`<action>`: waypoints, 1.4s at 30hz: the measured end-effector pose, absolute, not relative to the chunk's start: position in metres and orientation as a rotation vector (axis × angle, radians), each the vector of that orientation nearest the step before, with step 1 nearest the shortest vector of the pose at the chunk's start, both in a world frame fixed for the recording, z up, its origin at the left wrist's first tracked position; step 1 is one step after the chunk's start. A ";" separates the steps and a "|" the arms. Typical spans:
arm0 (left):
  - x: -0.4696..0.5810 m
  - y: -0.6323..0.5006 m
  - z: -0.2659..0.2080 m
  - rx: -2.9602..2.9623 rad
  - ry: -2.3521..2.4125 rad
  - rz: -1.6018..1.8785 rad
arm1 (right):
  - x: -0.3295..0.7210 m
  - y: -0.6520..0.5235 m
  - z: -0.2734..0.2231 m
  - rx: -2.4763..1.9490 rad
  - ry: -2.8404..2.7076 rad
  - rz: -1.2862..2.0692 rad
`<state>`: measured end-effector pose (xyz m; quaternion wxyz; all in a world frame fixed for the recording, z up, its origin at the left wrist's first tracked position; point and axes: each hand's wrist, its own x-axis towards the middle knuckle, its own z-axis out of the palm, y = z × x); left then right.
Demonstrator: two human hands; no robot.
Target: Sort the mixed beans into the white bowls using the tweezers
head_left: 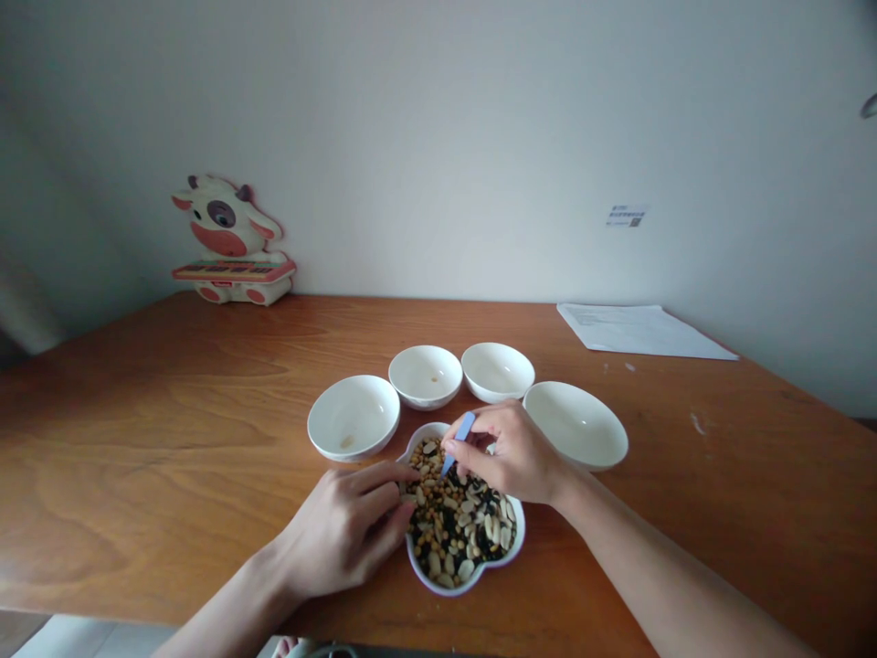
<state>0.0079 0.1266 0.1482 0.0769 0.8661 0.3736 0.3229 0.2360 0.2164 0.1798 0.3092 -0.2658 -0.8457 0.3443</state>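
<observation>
A white scalloped dish (468, 589) stands near the front of the table, filled with mixed peanuts (466, 570), small yellow kernels or beans (426, 463) and dark seeds or beans. My right hand (511, 450) pinches light blue tweezers (459, 442) between thumb and fingers over the dish, their narrow end down at the mix. At the dish's left edge, my left hand (349, 521) has its fingers curled over the rim. Behind the dish, the left white bowl (354, 411) has a pale piece in it, and the bowl beside it (426, 370) holds a tiny piece.
Two more white bowls, one at the back (498, 367) and one at the right (576, 420), complete an arc behind the dish. A cow-shaped toy keyboard (233, 242) sits at the back left of the wooden table (171, 457). Paper sheets (640, 329) lie at the back right.
</observation>
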 end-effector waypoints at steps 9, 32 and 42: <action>0.011 0.128 0.149 2.628 1.078 0.978 | 0.234 0.227 0.181 -0.813 -1.747 0.968; 0.012 0.127 0.149 2.621 1.069 0.962 | 0.234 0.237 0.172 -0.865 -1.827 0.625; 0.012 0.127 0.147 2.610 1.099 0.960 | 0.233 0.225 0.182 -0.612 -2.365 0.543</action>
